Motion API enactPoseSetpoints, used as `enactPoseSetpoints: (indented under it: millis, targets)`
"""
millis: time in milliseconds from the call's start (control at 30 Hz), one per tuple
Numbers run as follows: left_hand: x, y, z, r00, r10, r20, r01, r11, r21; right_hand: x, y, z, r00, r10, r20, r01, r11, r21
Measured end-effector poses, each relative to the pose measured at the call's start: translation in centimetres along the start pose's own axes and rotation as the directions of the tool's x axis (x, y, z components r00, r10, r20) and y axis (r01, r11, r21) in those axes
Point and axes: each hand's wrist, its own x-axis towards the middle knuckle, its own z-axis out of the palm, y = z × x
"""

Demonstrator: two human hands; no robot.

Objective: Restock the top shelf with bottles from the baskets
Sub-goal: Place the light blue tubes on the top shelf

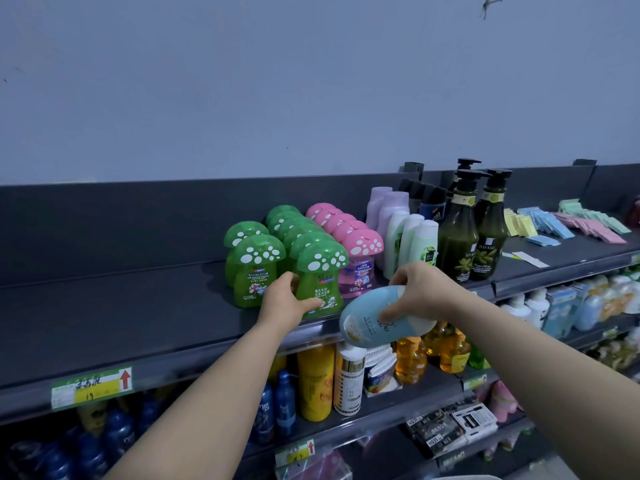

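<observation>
My left hand [282, 299] grips the lower left side of a green mushroom-cap bottle [320, 275] standing at the front edge of the dark top shelf [121, 306]. My right hand [420, 294] holds a light blue bottle [374, 323], tilted on its side in the air just in front of the shelf edge, right of the green bottle. More green mushroom bottles [254, 268] stand in rows behind and to the left. No basket is in view.
Pink mushroom bottles [360, 258], white and lilac bottles [407, 240] and dark green pump bottles [472, 233] fill the shelf to the right, then flat pastel packets [568, 223]. The shelf's left half is bare. Lower shelves hold yellow, blue and orange bottles.
</observation>
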Motion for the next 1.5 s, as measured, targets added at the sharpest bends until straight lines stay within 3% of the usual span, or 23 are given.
enactPoseSetpoints:
  millis: [200,367,467,667,867,1167,1400,1500]
  targets:
    - [-0.8,-0.7,-1.1,0.998,0.033,0.055,-0.038,0.993,0.108,-0.3,0.5,1.1,0.999,-0.028,-0.04,0.035,0.982,0.184]
    - [-1.4,-1.1,-5.2,0.944,0.203,-0.26,-0.139,0.96,0.245,-0.4,0.0,1.2,0.999,-0.032,-0.02,0.035,0.976,0.216]
    - [0.0,-1.4,-8.0,0.916,0.182,-0.358,-0.086,0.959,0.269,-0.2,-1.2,0.6,0.998,-0.063,-0.021,0.066,0.976,0.207]
    - [4.4,-0.9,-11.0,0.998,0.031,-0.055,-0.019,0.98,0.196,0.6,-5.2,-2.5,0.99,-0.114,-0.08,0.131,0.959,0.252]
    - [4.6,-0.8,-12.0,0.997,0.071,0.042,-0.076,0.987,0.143,2.5,-8.9,-5.4,0.944,-0.124,-0.306,0.224,0.922,0.315]
    - [2.9,-0.5,-13.1,0.963,0.146,0.228,-0.168,0.983,0.08,7.1,-13.1,-4.5,0.873,-0.067,-0.484,0.28,0.88,0.384]
    - [3.5,-0.1,-14.3,0.948,0.087,0.306,-0.12,0.989,0.091,9.8,-15.1,-3.6,0.871,-0.05,-0.488,0.281,0.867,0.412]
    - [6.1,-0.7,-15.2,0.992,0.063,0.105,-0.07,0.996,0.058,11.1,-15.3,-2.9,0.865,-0.036,-0.501,0.274,0.869,0.412]
